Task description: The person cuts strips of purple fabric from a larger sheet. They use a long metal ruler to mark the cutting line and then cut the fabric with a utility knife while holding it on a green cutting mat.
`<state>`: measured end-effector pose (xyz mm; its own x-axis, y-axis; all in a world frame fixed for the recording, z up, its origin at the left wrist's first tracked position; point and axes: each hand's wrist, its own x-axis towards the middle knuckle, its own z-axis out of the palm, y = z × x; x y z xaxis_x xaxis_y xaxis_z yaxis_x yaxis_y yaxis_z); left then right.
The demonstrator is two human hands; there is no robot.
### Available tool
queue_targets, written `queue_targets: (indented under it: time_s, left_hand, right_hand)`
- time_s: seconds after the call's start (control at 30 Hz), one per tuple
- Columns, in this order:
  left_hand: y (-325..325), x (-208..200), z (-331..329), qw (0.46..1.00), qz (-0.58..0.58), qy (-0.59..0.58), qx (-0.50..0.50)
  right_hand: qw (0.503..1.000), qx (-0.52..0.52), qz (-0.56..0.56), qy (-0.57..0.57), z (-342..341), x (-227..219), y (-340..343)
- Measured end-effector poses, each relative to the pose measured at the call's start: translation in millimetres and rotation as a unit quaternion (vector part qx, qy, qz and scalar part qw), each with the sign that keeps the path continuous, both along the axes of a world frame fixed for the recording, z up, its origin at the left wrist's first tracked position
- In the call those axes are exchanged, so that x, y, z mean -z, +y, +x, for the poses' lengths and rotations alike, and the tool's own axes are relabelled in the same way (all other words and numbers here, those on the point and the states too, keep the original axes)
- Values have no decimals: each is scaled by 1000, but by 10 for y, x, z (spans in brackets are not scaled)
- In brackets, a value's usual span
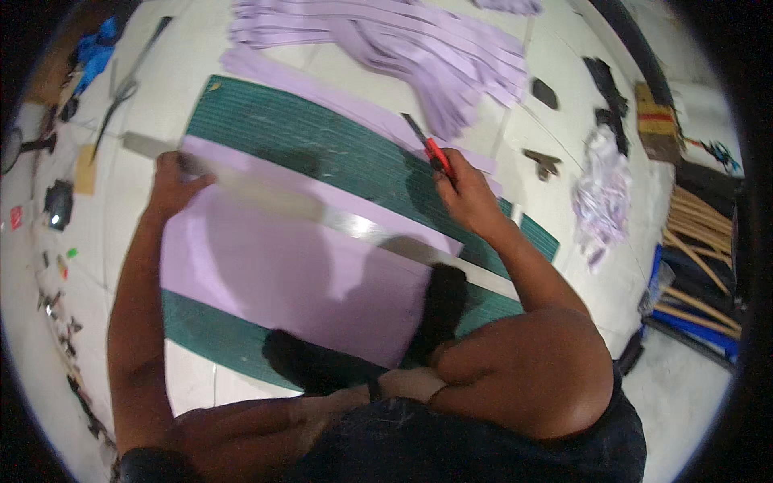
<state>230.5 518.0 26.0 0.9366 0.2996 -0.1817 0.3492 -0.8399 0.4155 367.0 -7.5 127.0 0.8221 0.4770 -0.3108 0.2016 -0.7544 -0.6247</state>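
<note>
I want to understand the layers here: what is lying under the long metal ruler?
Under the metal ruler lies the lilac sheet, and below that the green cutting mat. The left hand presses one ruler end. The sheet strip directly beneath the ruler is covered.

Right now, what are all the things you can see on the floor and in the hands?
cutting mat: one, green, on the white floor
sheet: one, lilac, flat on the mat
ruler: one, silvery, long, lying across the sheet
knife: one, red and black, by the far edge of the sheet
strips: a pile, lilac, beyond the mat
scissors: one pair, dark, far left on the floor
sticks: a bundle, tan, at the right
left hand: pressing down on the ruler's left end
right hand: fingers closed round the knife
</note>
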Motion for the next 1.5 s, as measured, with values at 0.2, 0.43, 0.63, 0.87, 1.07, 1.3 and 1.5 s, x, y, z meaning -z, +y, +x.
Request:
queue_targets:
  time_s: [0.2,0.43,0.63,0.87,1.07,1.3,1.5]
  left_hand:
    - [-164,-221,92,990,89,103,-33]
    - [-266,-446,134,988,24,132,-77]
    - [-307,-397,61,993,71,65,-68]
    - [-340,-515,107,991,69,72,-85]
    - [-319,-500,158,977,149,149,-38]
    - [-359,-586,200,972,151,173,-47]
    - [-339,-497,210,975,134,165,-58]
  right_hand:
    - [967,-233,-85,65,-51,-72,1611]
    - [959,-283,1,18,-313,310,2931]
    - [955,-290,38,-47,-426,510,3278]
    - [949,-310,19,-60,-405,572,3330]
    - [947,-319,15,-32,-305,412,3354]
    - [948,-297,-80,78,-319,191,2610]
    - [931,-281,-195,129,-419,-36,1553]
